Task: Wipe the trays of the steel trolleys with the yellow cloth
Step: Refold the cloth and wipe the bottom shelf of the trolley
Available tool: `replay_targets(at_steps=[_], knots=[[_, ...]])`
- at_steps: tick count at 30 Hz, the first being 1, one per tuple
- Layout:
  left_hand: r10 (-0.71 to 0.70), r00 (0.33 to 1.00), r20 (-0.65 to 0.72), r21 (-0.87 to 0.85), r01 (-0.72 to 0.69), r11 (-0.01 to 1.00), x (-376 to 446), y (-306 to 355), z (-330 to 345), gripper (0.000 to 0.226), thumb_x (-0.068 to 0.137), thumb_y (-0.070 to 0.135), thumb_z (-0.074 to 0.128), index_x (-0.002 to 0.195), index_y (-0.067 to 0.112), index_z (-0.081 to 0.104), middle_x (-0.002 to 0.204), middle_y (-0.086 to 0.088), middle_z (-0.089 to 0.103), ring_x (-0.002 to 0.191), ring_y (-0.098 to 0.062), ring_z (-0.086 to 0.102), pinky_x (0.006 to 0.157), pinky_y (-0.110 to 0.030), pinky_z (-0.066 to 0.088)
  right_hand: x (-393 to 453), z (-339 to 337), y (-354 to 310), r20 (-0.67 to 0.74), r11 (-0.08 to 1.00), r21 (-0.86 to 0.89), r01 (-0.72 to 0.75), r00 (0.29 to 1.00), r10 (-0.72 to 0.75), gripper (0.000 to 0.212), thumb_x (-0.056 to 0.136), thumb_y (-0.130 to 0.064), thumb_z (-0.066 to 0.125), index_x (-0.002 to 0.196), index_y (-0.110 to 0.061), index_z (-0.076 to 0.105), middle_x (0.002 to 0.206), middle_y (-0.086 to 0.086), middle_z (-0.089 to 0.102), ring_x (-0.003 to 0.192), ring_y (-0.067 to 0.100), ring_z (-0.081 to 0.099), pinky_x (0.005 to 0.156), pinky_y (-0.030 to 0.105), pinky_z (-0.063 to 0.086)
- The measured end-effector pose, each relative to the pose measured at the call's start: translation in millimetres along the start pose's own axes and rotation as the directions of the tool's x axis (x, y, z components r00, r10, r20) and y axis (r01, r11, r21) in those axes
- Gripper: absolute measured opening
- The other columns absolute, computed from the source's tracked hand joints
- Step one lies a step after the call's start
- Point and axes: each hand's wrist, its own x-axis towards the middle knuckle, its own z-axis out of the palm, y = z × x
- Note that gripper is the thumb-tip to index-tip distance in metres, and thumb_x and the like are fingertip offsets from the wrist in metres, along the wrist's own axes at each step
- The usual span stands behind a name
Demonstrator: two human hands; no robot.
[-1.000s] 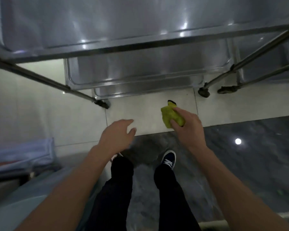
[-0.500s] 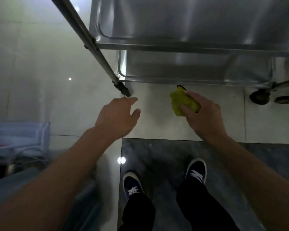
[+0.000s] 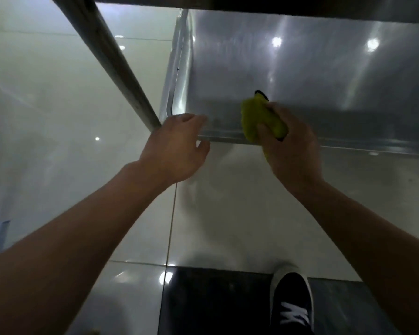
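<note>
Yellow cloth (image 3: 261, 119) bunched in our right hand (image 3: 292, 151) at steel tray (image 3: 324, 76) edge; our left hand (image 3: 174, 151) relaxed, holding nothing, beside trolley leg (image 3: 121, 68).

- Tray (image 3: 312, 76) fills the upper right of the frame.
- Trolley leg (image 3: 116, 66) slants from top left to centre, left of the tray.
- Shoe (image 3: 291, 303) sits lower right, on the floor (image 3: 228, 213).

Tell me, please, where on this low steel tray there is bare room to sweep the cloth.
The shiny steel tray lies bare right of and beyond the crumpled yellow cloth. Its near left corner is crowded: the left hand by the slanted steel leg, the right hand gripping the cloth.
</note>
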Motion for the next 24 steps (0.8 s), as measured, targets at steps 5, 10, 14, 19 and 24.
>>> replay_targets(at_steps=[5, 10, 14, 19, 24], knots=[[0.041, 0.999, -0.014, 0.054, -0.04, 0.998, 38, -19, 19, 0.052, 0.097, 0.033, 0.056, 0.147, 0.022, 0.046, 0.145, -0.004, 0.053, 0.134, -0.029, 0.046, 0.106, -0.053, 0.044, 45, 7, 25, -0.108, 0.998, 0.025, 0.062, 0.992, -0.059, 0.042, 0.097, -0.035, 0.06, 0.138, -0.026, 0.055, 0.12, 0.003, 0.064, 0.11, 0.026, 0.059, 0.093, 0.046, 0.051], [0.104, 0.994, -0.026, 0.115, -0.101, 0.988, 64, -25, 24, 0.039, 0.097, 0.031, 0.056, 0.132, 0.015, 0.057, 0.13, -0.008, 0.062, 0.121, -0.029, 0.054, 0.099, -0.05, 0.046, 55, 12, 51, -0.182, 0.992, -0.071, 0.1, 0.977, -0.111, 0.045, 0.098, -0.033, 0.058, 0.141, -0.024, 0.05, 0.13, 0.005, 0.059, 0.12, 0.029, 0.048, 0.094, 0.035, 0.039], [0.135, 0.99, -0.029, 0.171, -0.129, 0.977, 58, -28, 32, 0.034, 0.098, 0.032, 0.053, 0.126, 0.015, 0.06, 0.124, -0.007, 0.064, 0.118, -0.029, 0.057, 0.096, -0.049, 0.047, 44, 36, 58, -0.051, 0.972, -0.232, 0.041, 0.997, -0.055, 0.047, 0.1, -0.037, 0.053, 0.143, -0.02, 0.047, 0.142, 0.006, 0.053, 0.135, 0.029, 0.04, 0.111, 0.048, 0.028], [0.176, 0.984, 0.001, 0.224, -0.172, 0.959, 41, -36, 42, 0.034, 0.097, 0.031, 0.053, 0.128, 0.019, 0.063, 0.123, 0.0, 0.065, 0.117, -0.025, 0.059, 0.097, -0.05, 0.05, 41, 44, 66, 0.023, 0.844, -0.508, 0.172, 0.982, -0.187, 0.046, 0.102, -0.039, 0.043, 0.146, -0.025, 0.044, 0.157, 0.001, 0.037, 0.147, 0.024, 0.026, 0.116, 0.056, 0.007], [0.14, 0.99, 0.0, 0.327, -0.132, 0.936, 36, -42, 52, 0.037, 0.097, 0.036, 0.052, 0.129, 0.021, 0.062, 0.133, 0.002, 0.061, 0.123, -0.024, 0.055, 0.1, -0.048, 0.046, 38, 43, 74, 0.078, 0.821, -0.527, 0.221, 0.974, -0.212, 0.052, 0.102, -0.036, 0.045, 0.151, -0.02, 0.039, 0.154, 0.008, 0.041, 0.143, 0.032, 0.032, 0.115, 0.05, 0.026]])
